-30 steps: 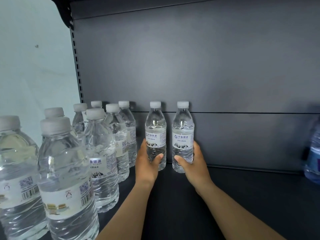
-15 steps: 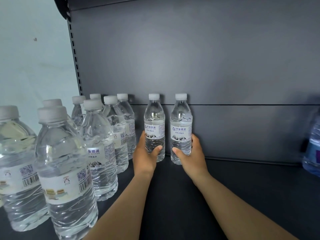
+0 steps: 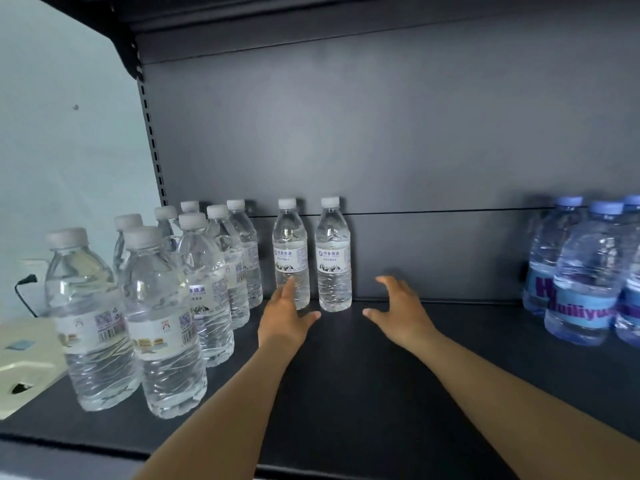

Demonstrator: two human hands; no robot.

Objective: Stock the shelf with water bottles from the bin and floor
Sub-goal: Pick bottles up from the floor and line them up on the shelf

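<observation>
head view: two clear water bottles (image 3: 311,254) stand upright side by side at the back of the dark shelf (image 3: 346,375), touching or nearly touching its rear panel (image 3: 381,133). the left hand (image 3: 285,315) lies in front of the left bottle of the pair, fingers straight and loosely together, fingertips overlapping that bottle's lower body; whether they touch it cannot be told. the right hand (image 3: 398,310) hovers to the right of the pair, apart from it, fingers and thumb spread and holding nothing. to the left of the pair, a cluster of clear white-capped bottles (image 3: 166,306) stands in rows running toward the shelf's front edge. well to the right of the pair, blue-capped, blue-labelled bottles (image 3: 585,271) are grouped at the frame's edge. beyond the shelf's left end, a pale wall (image 3: 69,150) and a cream-coloured object (image 3: 24,368).
</observation>
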